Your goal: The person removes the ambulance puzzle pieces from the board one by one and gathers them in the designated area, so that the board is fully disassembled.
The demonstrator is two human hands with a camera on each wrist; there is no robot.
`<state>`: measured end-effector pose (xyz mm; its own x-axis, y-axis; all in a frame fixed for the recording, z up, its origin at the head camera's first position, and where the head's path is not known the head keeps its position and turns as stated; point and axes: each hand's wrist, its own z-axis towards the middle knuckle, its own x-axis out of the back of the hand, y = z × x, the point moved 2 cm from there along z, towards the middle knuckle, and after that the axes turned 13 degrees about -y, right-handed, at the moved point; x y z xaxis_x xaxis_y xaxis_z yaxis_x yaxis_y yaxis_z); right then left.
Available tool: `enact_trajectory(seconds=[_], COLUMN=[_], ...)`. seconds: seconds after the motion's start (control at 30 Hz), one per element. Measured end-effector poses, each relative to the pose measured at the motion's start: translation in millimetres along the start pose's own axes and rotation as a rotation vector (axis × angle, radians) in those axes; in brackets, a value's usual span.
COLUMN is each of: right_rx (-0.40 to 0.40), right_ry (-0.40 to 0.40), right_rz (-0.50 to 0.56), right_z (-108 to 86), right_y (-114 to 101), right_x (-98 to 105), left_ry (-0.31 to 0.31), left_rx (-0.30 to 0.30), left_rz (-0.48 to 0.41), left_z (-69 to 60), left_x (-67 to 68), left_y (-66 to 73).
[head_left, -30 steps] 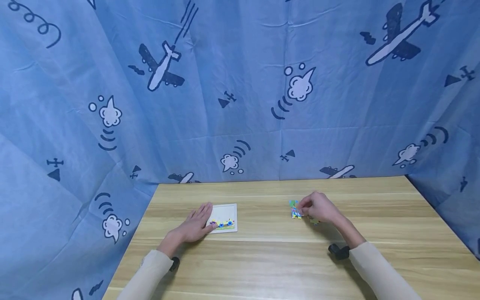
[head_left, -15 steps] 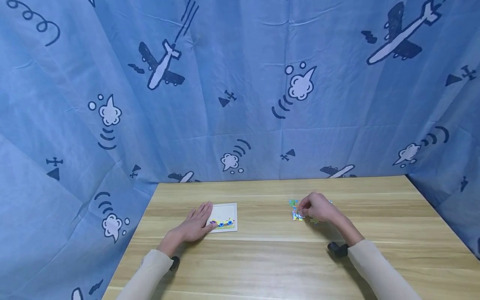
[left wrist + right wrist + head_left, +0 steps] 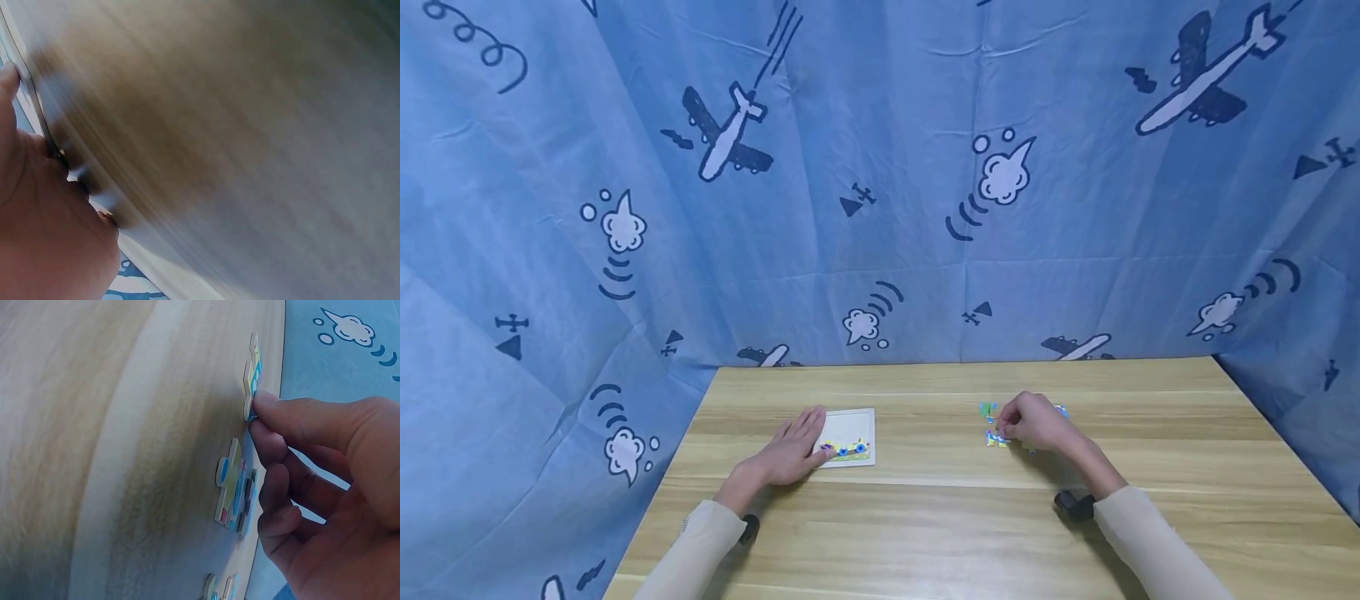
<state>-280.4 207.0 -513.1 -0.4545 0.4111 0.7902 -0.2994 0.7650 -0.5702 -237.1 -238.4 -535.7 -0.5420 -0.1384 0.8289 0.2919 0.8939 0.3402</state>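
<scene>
My left hand (image 3: 793, 447) rests with straight fingers on the left side of a white puzzle tray (image 3: 844, 426). Colourful puzzle pieces (image 3: 854, 451) line the tray's lower part, some covered by the thumb. Toward the right of the table, my right hand (image 3: 1037, 422) pinches a blue-and-yellow puzzle piece (image 3: 995, 439) between thumb and forefinger. The right wrist view shows that piece (image 3: 251, 381) at the thumb tip, edge-on near the tabletop. Only part of the left hand (image 3: 50, 219) shows in its dim, blurred wrist view.
A green puzzle piece (image 3: 987, 409) lies just behind the held one. Another piece (image 3: 1061, 410) peeks out beyond the right hand, and loose pieces (image 3: 231, 487) lie beneath its fingers. A blue patterned curtain (image 3: 910, 208) borders the wooden table (image 3: 917, 533).
My right hand has drawn slightly nearer with the pinched puzzle piece, away from the green one. A piece beyond the hand has come into view. My left hand stays on the tray.
</scene>
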Motion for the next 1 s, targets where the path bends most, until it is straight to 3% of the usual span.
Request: enact_trajectory(seconds=[0.47,0.67,1.0], right_rx=[0.041,0.114,0.221], right_ry=[0.030,0.053,-0.044], right_rz=[0.055,0.054,0.066], right_z=[4.4,17.1,47.0], right_y=[-15.5,-48.7,-111.2], right_x=[10.9,15.2,-8.4], left_ry=[-0.022,-0.003,-0.005], left_rx=[0.017,0.020,-0.020], left_rz=[-0.017,0.005,0.073], left_z=[-1.3,-2.7,-20.0], left_x=[8.9,9.7,-2.7], left_y=[7.4,16.3,36.7])
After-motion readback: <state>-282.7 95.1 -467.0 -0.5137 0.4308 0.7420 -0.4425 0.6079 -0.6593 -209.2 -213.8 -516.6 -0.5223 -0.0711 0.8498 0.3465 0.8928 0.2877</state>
